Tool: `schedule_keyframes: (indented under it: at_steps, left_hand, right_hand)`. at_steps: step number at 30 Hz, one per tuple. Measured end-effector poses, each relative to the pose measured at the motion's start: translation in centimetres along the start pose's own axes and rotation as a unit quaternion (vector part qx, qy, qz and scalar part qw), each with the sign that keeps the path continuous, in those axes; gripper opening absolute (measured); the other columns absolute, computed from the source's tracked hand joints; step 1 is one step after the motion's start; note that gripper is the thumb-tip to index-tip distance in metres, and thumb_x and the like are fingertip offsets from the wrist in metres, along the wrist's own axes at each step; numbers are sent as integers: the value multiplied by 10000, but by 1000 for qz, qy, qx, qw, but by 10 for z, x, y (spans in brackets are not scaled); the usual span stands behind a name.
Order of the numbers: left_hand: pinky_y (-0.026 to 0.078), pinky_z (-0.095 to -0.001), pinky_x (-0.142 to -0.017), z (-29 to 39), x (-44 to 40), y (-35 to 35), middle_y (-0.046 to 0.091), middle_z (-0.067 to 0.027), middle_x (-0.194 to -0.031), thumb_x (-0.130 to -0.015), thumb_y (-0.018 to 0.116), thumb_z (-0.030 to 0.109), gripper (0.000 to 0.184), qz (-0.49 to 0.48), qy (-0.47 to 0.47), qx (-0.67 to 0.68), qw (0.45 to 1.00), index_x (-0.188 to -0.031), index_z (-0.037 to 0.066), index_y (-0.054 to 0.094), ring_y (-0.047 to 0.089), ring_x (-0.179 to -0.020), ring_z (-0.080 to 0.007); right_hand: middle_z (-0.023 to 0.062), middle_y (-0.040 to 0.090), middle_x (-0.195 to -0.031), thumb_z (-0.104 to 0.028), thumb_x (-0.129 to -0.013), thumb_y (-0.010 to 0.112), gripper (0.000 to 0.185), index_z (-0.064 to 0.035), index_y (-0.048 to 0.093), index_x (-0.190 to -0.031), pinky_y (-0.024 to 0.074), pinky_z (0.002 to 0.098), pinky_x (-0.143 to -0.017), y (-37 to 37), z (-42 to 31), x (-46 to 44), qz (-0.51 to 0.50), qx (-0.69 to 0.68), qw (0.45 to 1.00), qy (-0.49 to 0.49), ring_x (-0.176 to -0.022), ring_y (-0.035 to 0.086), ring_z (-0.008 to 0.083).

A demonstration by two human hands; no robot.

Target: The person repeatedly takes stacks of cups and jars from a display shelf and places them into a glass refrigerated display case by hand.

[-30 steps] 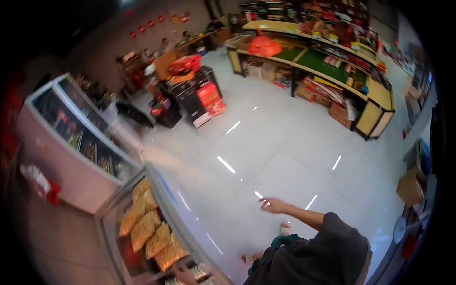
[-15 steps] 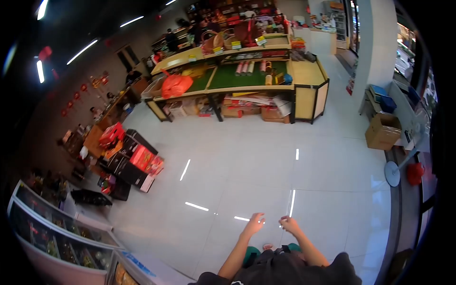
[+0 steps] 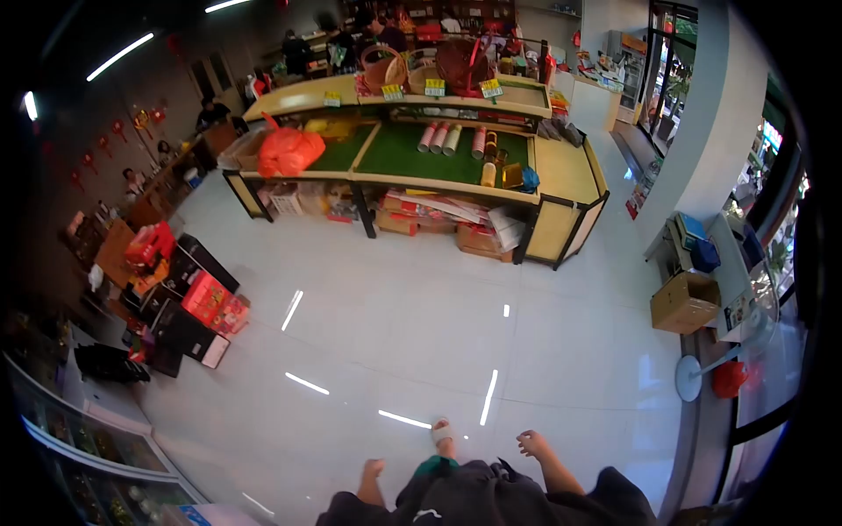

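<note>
My left hand (image 3: 374, 469) hangs low at my left side, seen mostly from the back, and its fingers are too unclear to make out. My right hand (image 3: 531, 442) is held out in front of my right side, its fingers loosely bent and a little apart, with nothing in them. Both hands are over the pale tiled floor (image 3: 395, 307) and touch no object. Between them, one foot in a light sandal (image 3: 441, 430) is stepped forward below the dark shirt (image 3: 491, 495).
Ahead stands a display stand (image 3: 421, 182) with baskets, rolls and a red plastic bag (image 3: 290, 151). Stacked boxes (image 3: 206, 302) are at the left, near a glass-topped freezer (image 3: 96, 456). At the right are a cardboard box (image 3: 685, 302) and a fan base (image 3: 688, 378). Several people are in the back.
The view has shifted forward and turned, bringing the stand nearer. My hands have moved apart, the left dropping lower and away to the left. A sandalled foot has come forward.
</note>
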State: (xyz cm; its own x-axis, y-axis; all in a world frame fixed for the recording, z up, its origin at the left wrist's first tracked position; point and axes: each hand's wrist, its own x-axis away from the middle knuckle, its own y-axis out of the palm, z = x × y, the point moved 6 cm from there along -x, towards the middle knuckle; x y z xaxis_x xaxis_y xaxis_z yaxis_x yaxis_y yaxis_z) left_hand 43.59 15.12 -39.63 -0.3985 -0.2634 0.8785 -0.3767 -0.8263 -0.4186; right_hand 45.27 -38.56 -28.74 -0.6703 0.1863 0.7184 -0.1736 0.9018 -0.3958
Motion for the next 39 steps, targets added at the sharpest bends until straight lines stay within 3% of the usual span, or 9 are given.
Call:
schedule_keyframes:
  at_steps: [8, 15, 19, 27, 32, 35, 37, 38, 39]
  left_hand:
    - [469, -445, -668, 44, 1, -90, 634, -119, -1017, -841, 511, 315, 452, 18, -85, 103, 991, -1207, 55, 466, 609, -814, -263]
    - [467, -396, -563, 290, -91, -47, 562, -69, -774, -820, 537, 337, 355, -15, 152, -49, 987, -1000, 39, 605, 563, -701, -191]
    - [461, -366, -854, 486, -69, -15, 634, -180, -1035, -854, 564, 358, 412, 4, 352, -129, 927, -1106, 34, 600, 593, -970, -299]
    - [467, -327, -849, 747, -59, -45, 632, -133, -1049, -870, 583, 257, 314, 14, 462, -13, 887, -1100, 43, 581, 598, -975, -249]
    - [470, -398, -821, 775, -107, -83, 640, -191, -966, -863, 567, 332, 339, 102, 431, -4, 896, -1014, 31, 610, 608, -943, -330]
    - [462, -393, -859, 744, -172, -100, 636, -196, -971, -858, 539, 334, 330, 110, 359, -52, 925, -983, 43, 634, 595, -970, -334]
    - [472, -447, -804, 718, -230, -97, 642, -221, -930, -831, 529, 379, 399, 67, 413, -419, 806, -941, 18, 656, 610, -920, -360]
    - [475, -460, -732, 696, -240, -122, 640, -225, -886, -818, 539, 392, 410, 94, 234, -161, 954, -882, 4, 651, 627, -835, -333]
    - [472, -467, -649, 691, -239, -136, 650, -192, -854, -822, 544, 394, 393, 127, 222, -143, 956, -863, 15, 637, 628, -770, -296]
  right_hand:
    - [201, 631, -964, -261, -847, 548, 377, -23, 550, -1139, 535, 450, -617, -29, 51, -26, -3, -115, 972, 206, -751, 650, 330]
    - [222, 625, -989, -245, -852, 553, 378, -24, 537, -1158, 534, 470, -620, -57, -6, -119, -26, -135, 954, 266, -818, 629, 365]
    - [190, 643, -910, -284, -834, 571, 408, -12, 510, -1132, 533, 450, -587, -75, -60, -253, -30, -149, 965, 213, -702, 649, 330]
    - [124, 642, -841, -287, -847, 562, 393, -25, 527, -1137, 494, 318, -514, -176, -319, -426, 22, -113, 993, -15, -634, 626, 204]
    - [115, 640, -843, -253, -863, 543, 316, -34, 546, -1092, 499, 306, -507, -212, -440, -461, 13, -170, 983, -73, -639, 629, 190]
    - [111, 640, -811, -210, -873, 508, 262, -44, 552, -1070, 482, 293, -449, -206, -414, -517, 19, -81, 995, -56, -574, 615, 182]
    - [102, 651, -814, -180, -845, 567, 215, -66, 595, -1025, 462, 300, -408, -199, -382, -537, 1, -96, 995, 30, -552, 612, 172]
    - [96, 623, -657, -231, -834, 607, 215, -32, 641, -910, 485, 318, -450, -199, -368, -547, -56, -27, 995, 75, -525, 601, 208]
    - [123, 622, -879, -279, -866, 567, 276, -56, 629, -1015, 436, 365, -714, -206, -368, -533, -72, -13, 989, -127, -805, 570, 254]
